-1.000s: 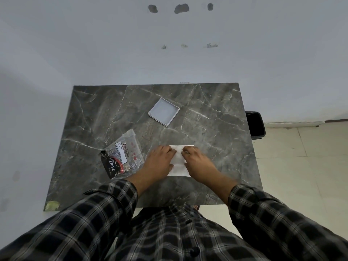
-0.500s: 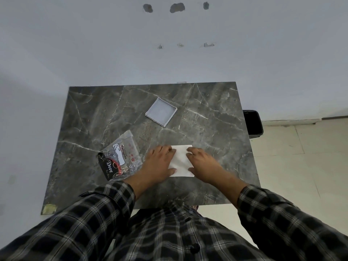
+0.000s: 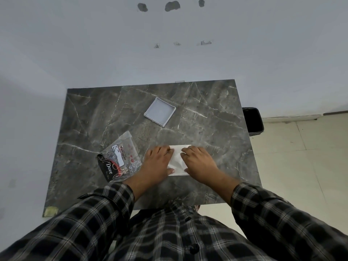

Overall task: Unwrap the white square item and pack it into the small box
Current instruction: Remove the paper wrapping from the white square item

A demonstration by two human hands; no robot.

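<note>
I am pressing both hands flat on the white square item (image 3: 177, 160), a folded tissue, which is lying on the near middle of the grey marble table (image 3: 216, 129). My left hand (image 3: 157, 162) is covering its left side and my right hand (image 3: 199, 162) its right side, fingers lying close together on the sheet, gripping nothing. The small box (image 3: 160, 114) is sitting open, farther back on the table, well apart from the tissue. The emptied clear Dove wrapper (image 3: 118, 157) is lying just beside my left hand.
</note>
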